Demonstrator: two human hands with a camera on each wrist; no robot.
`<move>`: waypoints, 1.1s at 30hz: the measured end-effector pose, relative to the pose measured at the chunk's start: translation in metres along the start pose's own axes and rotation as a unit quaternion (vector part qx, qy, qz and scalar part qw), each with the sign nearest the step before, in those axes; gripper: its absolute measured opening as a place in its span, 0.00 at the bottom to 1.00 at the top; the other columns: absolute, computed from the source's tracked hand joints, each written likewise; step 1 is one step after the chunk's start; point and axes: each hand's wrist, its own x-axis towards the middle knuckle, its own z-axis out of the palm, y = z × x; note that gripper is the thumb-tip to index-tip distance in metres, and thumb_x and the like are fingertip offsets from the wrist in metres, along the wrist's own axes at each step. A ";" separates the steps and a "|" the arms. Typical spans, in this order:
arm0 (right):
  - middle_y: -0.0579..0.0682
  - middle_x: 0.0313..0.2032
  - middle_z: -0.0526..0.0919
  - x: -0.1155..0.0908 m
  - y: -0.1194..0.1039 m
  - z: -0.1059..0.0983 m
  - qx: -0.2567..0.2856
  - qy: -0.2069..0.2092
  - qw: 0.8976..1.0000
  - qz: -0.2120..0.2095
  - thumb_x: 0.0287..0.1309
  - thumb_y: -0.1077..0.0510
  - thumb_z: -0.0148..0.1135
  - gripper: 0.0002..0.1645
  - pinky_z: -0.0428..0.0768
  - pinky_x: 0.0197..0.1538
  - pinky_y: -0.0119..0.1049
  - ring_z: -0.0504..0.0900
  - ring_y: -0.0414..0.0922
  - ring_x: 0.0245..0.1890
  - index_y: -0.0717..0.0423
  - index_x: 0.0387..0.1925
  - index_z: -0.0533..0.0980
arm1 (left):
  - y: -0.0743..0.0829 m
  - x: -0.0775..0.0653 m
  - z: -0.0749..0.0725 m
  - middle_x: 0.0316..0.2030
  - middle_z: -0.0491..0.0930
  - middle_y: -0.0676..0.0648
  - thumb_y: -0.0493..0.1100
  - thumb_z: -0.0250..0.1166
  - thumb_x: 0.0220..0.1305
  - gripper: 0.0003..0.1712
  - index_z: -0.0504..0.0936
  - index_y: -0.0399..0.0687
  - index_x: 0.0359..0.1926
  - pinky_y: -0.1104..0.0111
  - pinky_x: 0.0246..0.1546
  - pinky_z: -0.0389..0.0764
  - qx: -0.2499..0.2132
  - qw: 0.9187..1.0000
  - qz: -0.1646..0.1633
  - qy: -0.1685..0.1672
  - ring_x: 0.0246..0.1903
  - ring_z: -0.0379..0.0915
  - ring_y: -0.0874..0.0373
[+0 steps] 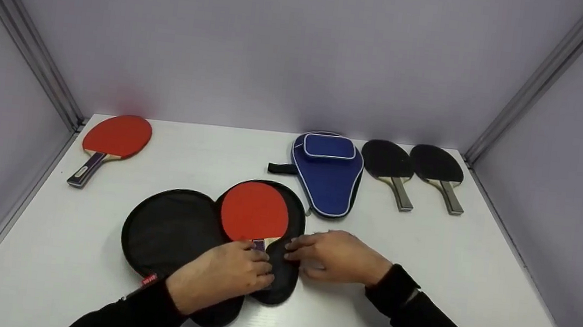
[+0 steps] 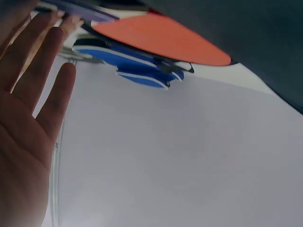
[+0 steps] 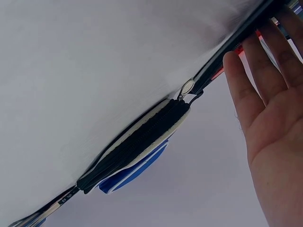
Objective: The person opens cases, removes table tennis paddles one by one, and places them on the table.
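A red table tennis bat [image 1: 255, 211] lies in the right half of an opened black bat case [image 1: 168, 232]. My left hand [image 1: 229, 270] rests over its handle, which it mostly covers; its fingers look fairly straight in the left wrist view, where the purple handle [image 2: 90, 12] shows by the fingertips. With loosely extended fingers, my right hand [image 1: 338, 256] touches the case's right edge near the bat's neck. The right wrist view shows that palm [image 3: 284, 137] with nothing gripped in it.
A blue case [image 1: 324, 183] with white piping and a black strap [image 1: 281, 169] lies behind the right hand. Two black bats [image 1: 388, 160] lie to its right. Another red bat [image 1: 118, 135] is at the back left. Pale walls [image 1: 303, 51] enclose the white table [image 1: 44, 246].
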 end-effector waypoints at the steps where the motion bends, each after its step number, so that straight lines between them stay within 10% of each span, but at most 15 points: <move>1: 0.41 0.71 0.93 0.000 0.000 0.000 0.000 0.000 1.000 0.000 0.76 0.53 0.72 0.24 0.96 0.63 0.45 0.93 0.42 0.70 0.42 0.69 0.92 | 0.003 0.001 0.002 0.59 0.95 0.66 0.45 0.74 0.82 0.15 0.93 0.69 0.61 0.69 0.68 0.89 0.007 1.000 0.001 -0.002 0.62 0.90 0.67; 21: 0.43 0.70 0.94 -0.001 0.003 0.005 0.005 0.017 1.000 -0.011 0.77 0.55 0.72 0.22 0.96 0.63 0.44 0.94 0.42 0.69 0.44 0.68 0.92 | 0.009 0.000 0.011 0.49 0.90 0.63 0.49 0.76 0.80 0.08 0.85 0.69 0.51 0.70 0.54 0.90 0.050 0.997 0.032 0.047 0.50 0.89 0.64; 33: 0.43 0.69 0.94 -0.001 0.004 0.005 -0.004 0.024 0.999 -0.021 0.79 0.55 0.72 0.21 0.96 0.61 0.42 0.94 0.41 0.67 0.45 0.67 0.93 | -0.008 0.000 0.005 0.43 0.88 0.57 0.46 0.79 0.75 0.09 0.85 0.60 0.45 0.70 0.46 0.91 0.046 0.983 -0.041 0.173 0.46 0.89 0.61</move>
